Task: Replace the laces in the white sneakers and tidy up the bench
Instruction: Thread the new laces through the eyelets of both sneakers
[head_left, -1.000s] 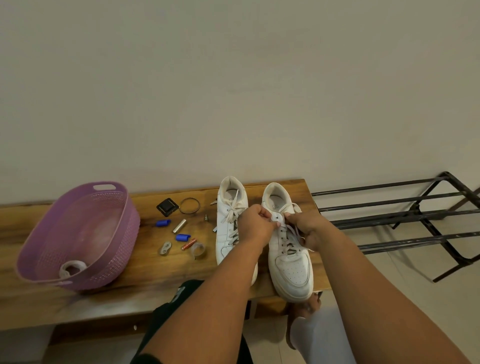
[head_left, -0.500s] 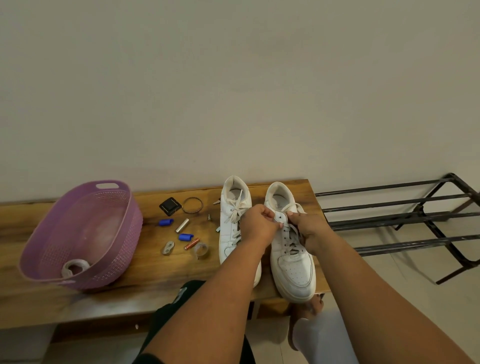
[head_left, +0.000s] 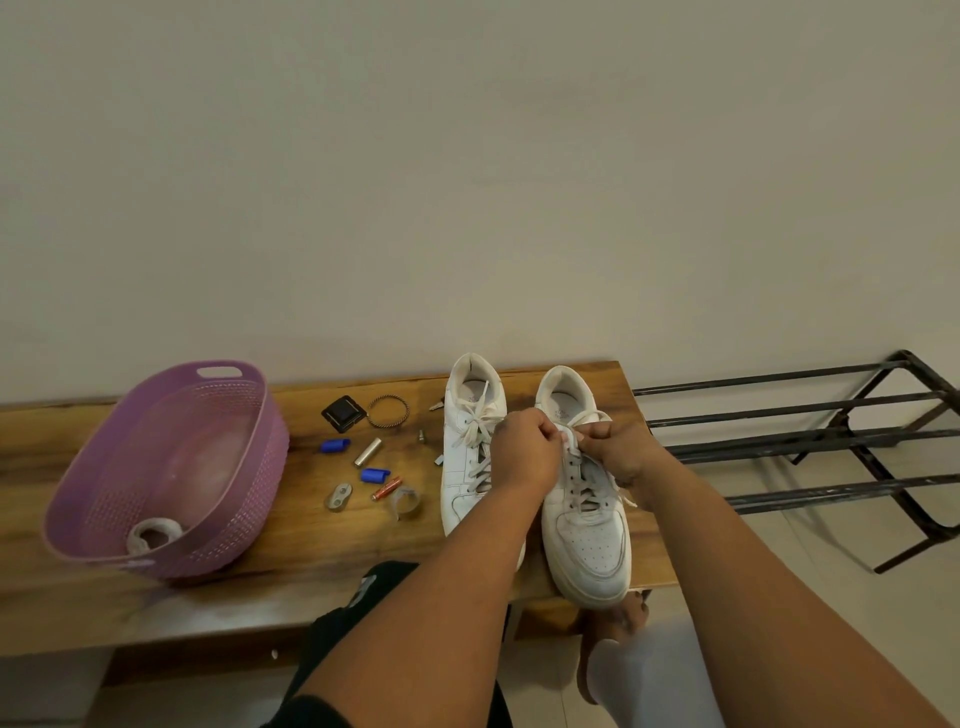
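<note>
Two white sneakers stand side by side on the wooden bench (head_left: 311, 561), toes toward me. The left sneaker (head_left: 470, 441) has its lace tied in a bow. Over the tongue of the right sneaker (head_left: 587, 540) my left hand (head_left: 524, 452) and my right hand (head_left: 621, 449) meet, each pinching the white lace near the top eyelets. A loose lace end (head_left: 623, 496) trails off the shoe's right side. My fingers hide the knot itself.
A purple plastic basket (head_left: 244, 467) with a white roll (head_left: 150, 535) inside sits at the left. Between it and the shoes lie several small items: a black square piece (head_left: 342, 413), a ring (head_left: 388, 411), blue caps (head_left: 335, 445), a metal cylinder (head_left: 368, 451). A black metal rack (head_left: 810, 441) stands to the right.
Both hands have stayed on the right sneaker's lace, shifting slightly up toward the top eyelets. The view has drifted a little; nothing else moved.
</note>
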